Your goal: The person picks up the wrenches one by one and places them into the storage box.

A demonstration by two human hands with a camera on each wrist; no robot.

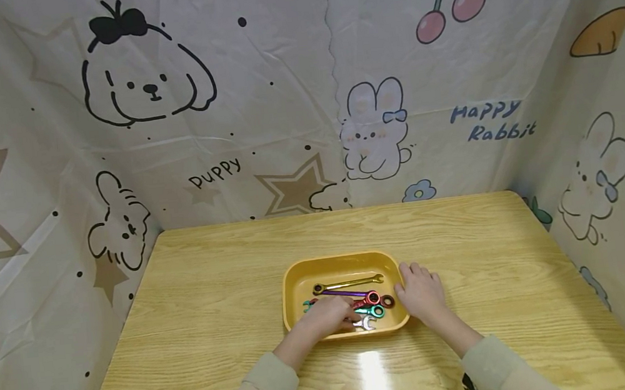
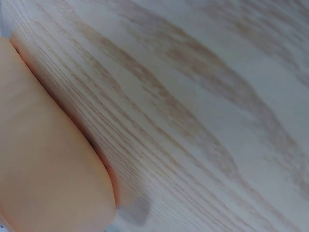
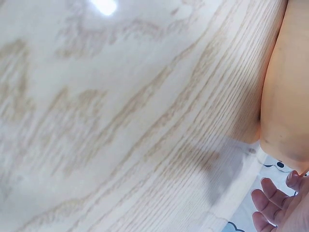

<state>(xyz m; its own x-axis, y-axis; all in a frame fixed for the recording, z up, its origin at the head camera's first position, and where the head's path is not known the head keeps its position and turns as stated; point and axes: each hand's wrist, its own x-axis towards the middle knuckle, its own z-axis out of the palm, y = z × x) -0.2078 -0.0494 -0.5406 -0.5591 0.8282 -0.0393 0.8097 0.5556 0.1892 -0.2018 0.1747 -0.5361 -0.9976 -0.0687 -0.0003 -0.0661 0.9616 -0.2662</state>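
A yellow plastic tray point(image 1: 337, 261) holds several ratcheting combination wrenches: a gold wrench point(image 1: 349, 284), a purple wrench point(image 1: 346, 293), a red wrench point(image 1: 373, 298), a green wrench point(image 1: 377, 310) and a silver wrench point(image 1: 367, 323). My left hand point(image 1: 328, 316) reaches over the near rim into the tray, fingers bent down among the wrenches. Its fingertips are hidden, so a grip on any wrench does not show. At the tray's right rim, my right hand point(image 1: 422, 292) touches the outside, fingers loosely bent in the right wrist view. The tray's outer wall point(image 2: 48, 145) fills the left wrist view's left side.
A wood-grain table point(image 1: 214, 292) carries the tray near its middle. Printed cloth point(image 1: 282, 110) with cartoon animals encloses the back and both sides. A small black object point(image 1: 472, 388) shows by the right sleeve.
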